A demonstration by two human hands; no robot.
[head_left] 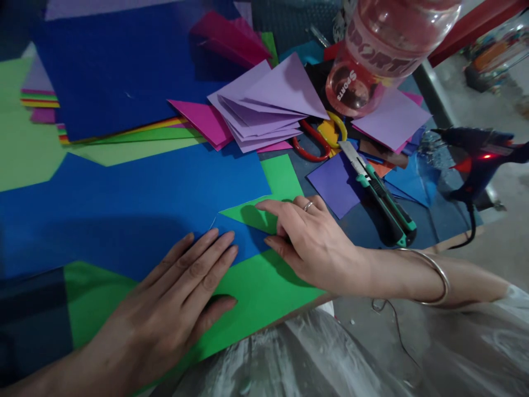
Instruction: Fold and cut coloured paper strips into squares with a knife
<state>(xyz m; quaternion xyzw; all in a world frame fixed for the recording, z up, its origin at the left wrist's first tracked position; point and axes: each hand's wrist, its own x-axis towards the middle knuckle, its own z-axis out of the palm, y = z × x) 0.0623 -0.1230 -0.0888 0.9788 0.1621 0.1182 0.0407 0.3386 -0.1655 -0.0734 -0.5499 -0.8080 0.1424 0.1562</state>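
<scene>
My left hand (173, 303) lies flat with its fingers stretched out on a blue sheet of paper (157, 187). The right end of this sheet has a V-shaped notch, where green shows through. Over the notch is my right hand (318, 245), wearing a ring and a bangle. Its index finger and thumb are apart, near the notch's two edges, while the other fingers curl in. I see nothing held in it. Underneath the blue sheet lies a bright green sheet (264, 284), reaching the table's front edge.
Dark blue paper (124, 66) covers a coloured stack at the back left. Folded lilac papers (264, 102), red-and-yellow-handled scissors (316, 140), a utility knife (380, 193) with its blade out and a pink bottle (384, 49) lie or stand beyond. A glue gun (483, 160) glows red at the right edge.
</scene>
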